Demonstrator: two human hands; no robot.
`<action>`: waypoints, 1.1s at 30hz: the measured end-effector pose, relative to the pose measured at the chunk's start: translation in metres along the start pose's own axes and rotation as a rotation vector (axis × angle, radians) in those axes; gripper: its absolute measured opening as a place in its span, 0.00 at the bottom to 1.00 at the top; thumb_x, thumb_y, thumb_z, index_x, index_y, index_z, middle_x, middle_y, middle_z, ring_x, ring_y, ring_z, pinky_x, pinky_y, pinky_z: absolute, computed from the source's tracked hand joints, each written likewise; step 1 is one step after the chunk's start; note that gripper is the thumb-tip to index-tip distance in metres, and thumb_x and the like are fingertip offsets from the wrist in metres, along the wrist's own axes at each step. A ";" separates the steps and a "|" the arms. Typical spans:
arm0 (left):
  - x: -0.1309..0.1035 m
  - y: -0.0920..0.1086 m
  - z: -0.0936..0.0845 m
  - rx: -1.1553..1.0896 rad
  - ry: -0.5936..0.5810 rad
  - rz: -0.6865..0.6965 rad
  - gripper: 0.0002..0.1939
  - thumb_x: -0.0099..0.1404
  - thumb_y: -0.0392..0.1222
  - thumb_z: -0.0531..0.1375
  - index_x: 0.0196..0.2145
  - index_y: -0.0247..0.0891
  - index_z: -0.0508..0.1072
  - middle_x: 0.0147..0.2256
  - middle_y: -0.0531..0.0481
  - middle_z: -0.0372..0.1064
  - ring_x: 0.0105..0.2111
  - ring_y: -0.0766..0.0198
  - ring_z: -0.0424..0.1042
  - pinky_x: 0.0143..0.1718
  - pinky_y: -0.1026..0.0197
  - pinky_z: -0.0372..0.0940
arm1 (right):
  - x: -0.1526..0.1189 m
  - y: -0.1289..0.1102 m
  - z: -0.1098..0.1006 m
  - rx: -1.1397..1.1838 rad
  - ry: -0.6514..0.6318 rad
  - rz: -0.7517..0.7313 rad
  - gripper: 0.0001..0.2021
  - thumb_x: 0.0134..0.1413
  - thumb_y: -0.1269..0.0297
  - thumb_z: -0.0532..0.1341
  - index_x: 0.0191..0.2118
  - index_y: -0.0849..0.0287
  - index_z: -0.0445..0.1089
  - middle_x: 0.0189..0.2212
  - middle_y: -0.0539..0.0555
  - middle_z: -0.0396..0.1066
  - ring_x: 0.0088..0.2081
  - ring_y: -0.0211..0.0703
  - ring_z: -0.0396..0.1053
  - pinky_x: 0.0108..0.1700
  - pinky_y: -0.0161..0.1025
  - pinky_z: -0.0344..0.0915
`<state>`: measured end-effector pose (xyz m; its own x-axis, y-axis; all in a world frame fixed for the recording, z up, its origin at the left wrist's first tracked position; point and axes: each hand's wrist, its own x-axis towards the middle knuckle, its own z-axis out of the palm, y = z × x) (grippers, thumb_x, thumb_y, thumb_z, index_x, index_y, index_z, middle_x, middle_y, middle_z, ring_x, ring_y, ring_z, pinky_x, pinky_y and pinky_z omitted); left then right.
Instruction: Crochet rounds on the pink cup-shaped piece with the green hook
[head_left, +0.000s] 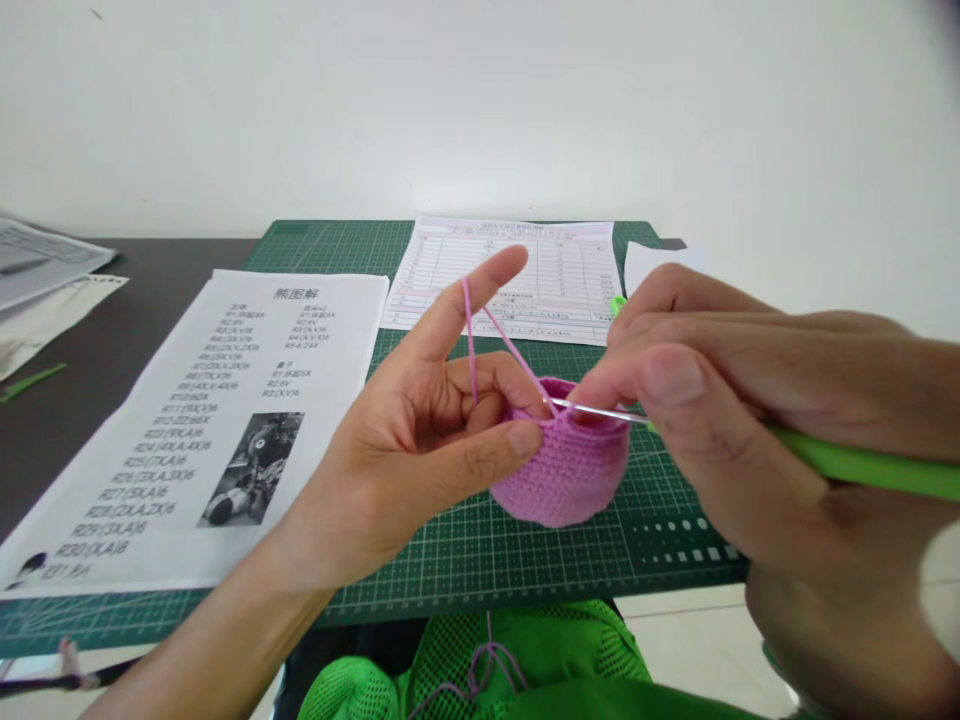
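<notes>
A pink crocheted cup-shaped piece (566,475) hangs above the cutting mat, its rim pinched between the thumb and fingers of my left hand (420,430). Over that hand's raised index finger loops a strand of pink yarn (511,350), running down to the rim. My right hand (750,400) is closed around the green handle of a crochet hook (862,462). The hook's thin metal shaft reaches left to the rim, where its tip meets the yarn. Whether the tip sits inside a stitch is too small to tell.
A printed pattern sheet (172,430) with a photo lies at the left of the green cutting mat (442,560). Behind my hands is a sheet with a table (510,270). More papers (45,265) lie far left. Loose yarn (487,660) rests on green mesh fabric (592,640) below.
</notes>
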<state>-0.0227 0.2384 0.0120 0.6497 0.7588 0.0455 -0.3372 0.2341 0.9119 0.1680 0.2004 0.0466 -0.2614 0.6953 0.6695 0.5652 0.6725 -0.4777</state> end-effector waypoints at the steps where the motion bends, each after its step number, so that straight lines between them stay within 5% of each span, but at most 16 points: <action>1: 0.000 0.000 0.000 0.001 0.013 0.006 0.39 0.65 0.30 0.66 0.66 0.61 0.60 0.32 0.58 0.72 0.24 0.72 0.57 0.28 0.68 0.59 | 0.000 -0.001 0.004 -0.039 0.032 -0.013 0.18 0.67 0.76 0.54 0.24 0.58 0.63 0.17 0.46 0.61 0.25 0.35 0.60 0.29 0.37 0.64; 10: 0.003 0.001 0.001 0.024 0.035 0.057 0.38 0.65 0.31 0.66 0.66 0.59 0.60 0.32 0.55 0.72 0.25 0.69 0.60 0.26 0.65 0.58 | -0.011 -0.006 0.030 -0.193 0.278 -0.013 0.11 0.64 0.74 0.58 0.30 0.56 0.65 0.19 0.47 0.68 0.26 0.39 0.60 0.31 0.42 0.60; 15: 0.003 0.003 0.003 -0.063 0.046 0.030 0.37 0.63 0.29 0.66 0.64 0.55 0.64 0.31 0.56 0.71 0.25 0.70 0.60 0.26 0.67 0.58 | -0.014 0.000 0.022 0.072 0.188 0.132 0.17 0.71 0.62 0.54 0.29 0.57 0.68 0.24 0.49 0.68 0.30 0.38 0.63 0.35 0.43 0.65; 22: -0.001 0.003 0.000 -0.004 0.026 0.009 0.36 0.65 0.30 0.65 0.64 0.57 0.64 0.31 0.54 0.71 0.23 0.70 0.56 0.25 0.66 0.55 | -0.002 0.007 -0.008 0.153 -0.128 0.009 0.18 0.70 0.67 0.56 0.25 0.60 0.67 0.23 0.46 0.71 0.27 0.32 0.64 0.38 0.39 0.72; 33: 0.001 0.001 0.006 0.092 0.030 0.083 0.33 0.67 0.30 0.64 0.63 0.57 0.64 0.29 0.57 0.69 0.23 0.71 0.53 0.23 0.65 0.50 | -0.003 -0.003 -0.006 -0.054 -0.157 -0.106 0.18 0.68 0.73 0.55 0.24 0.64 0.68 0.22 0.47 0.66 0.27 0.31 0.59 0.36 0.34 0.67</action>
<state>-0.0183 0.2352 0.0152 0.6009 0.7915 0.1118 -0.3243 0.1136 0.9391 0.1720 0.1950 0.0490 -0.4382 0.6551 0.6155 0.5683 0.7324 -0.3750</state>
